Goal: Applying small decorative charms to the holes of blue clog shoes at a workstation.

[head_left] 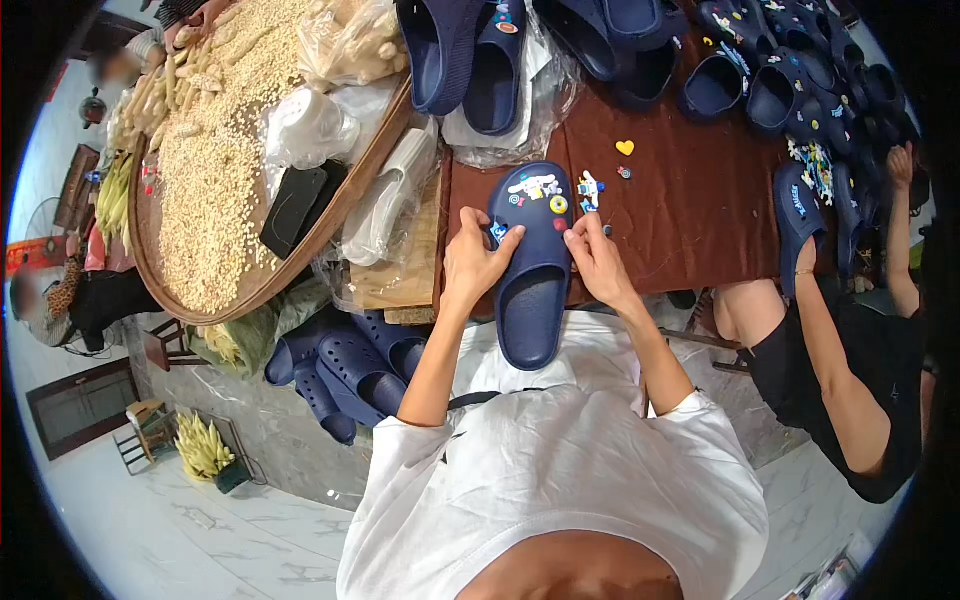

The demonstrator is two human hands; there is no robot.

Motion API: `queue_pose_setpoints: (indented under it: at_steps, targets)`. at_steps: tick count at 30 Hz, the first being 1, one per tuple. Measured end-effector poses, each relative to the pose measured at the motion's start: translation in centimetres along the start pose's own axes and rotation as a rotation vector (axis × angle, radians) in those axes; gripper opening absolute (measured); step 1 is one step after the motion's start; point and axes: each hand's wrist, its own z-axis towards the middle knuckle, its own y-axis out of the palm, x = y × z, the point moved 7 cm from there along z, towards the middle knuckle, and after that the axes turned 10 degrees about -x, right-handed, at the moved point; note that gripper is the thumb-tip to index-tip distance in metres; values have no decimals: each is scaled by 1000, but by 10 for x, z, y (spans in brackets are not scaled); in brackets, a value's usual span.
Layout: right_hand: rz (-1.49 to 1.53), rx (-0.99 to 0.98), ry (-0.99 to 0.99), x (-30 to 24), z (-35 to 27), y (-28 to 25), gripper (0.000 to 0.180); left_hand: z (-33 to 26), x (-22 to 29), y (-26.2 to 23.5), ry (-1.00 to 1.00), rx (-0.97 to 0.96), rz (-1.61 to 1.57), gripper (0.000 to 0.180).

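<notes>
A dark blue clog (pixel 532 290) lies on the brown table (pixel 690 200), its toe pointing away from me. Several small coloured charms are stuck on its upper. My left hand (pixel 476 262) grips the clog's left side, thumb on the upper. My right hand (pixel 598 260) rests at the right edge of the upper, fingertips pinched at a small charm there. A blue and white charm (pixel 589 189) and a yellow heart charm (pixel 625 147) lie on the table just beyond.
More dark blue clogs (pixel 770 70) are piled along the far edge and some (pixel 350 365) hang below on the left. A round basket tray (pixel 250 290) of pale kernels sits left. Another person (pixel 850 340) sits to my right, holding a clog (pixel 798 215).
</notes>
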Motion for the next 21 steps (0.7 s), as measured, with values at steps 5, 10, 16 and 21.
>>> queue_pose_setpoints:
  at_steps: [5,10,16,21]
  targets:
    - [-128,74,-107,-15,9,-2,23,5,-2,4,123,146,-34,39]
    - [-143,141,-161,-14,8,1,22,3,9,10,293,194,42,23]
    - [-98,180,-183,-10,4,1,24,-1,-11,10,211,173,-34,20]
    - [-28,225,-162,-5,-1,2,30,-4,15,-2,247,244,-134,16]
